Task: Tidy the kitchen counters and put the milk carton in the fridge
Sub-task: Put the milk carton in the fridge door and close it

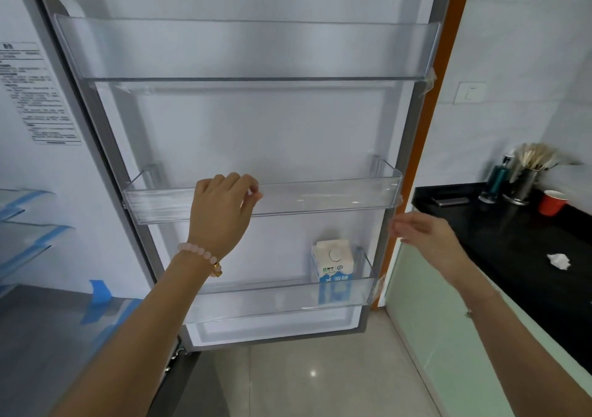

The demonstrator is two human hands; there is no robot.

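Left hand [221, 208] has its fingers curled loosely, thumb near fingertips, holding nothing, in front of the middle door shelf [320, 197]. Right hand [426, 234] is blurry, fingers look loosely open, empty. Milk carton [333, 267] stands upright at the right end of the bottom shelf [256, 301].

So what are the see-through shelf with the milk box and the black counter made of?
The clear door shelf looks like glossy transparent plastic: you see the blue-and-white milk carton, likely coated cardboard, through it. The black countertop looks like polished stone, faintly reflective, but could be laminate.
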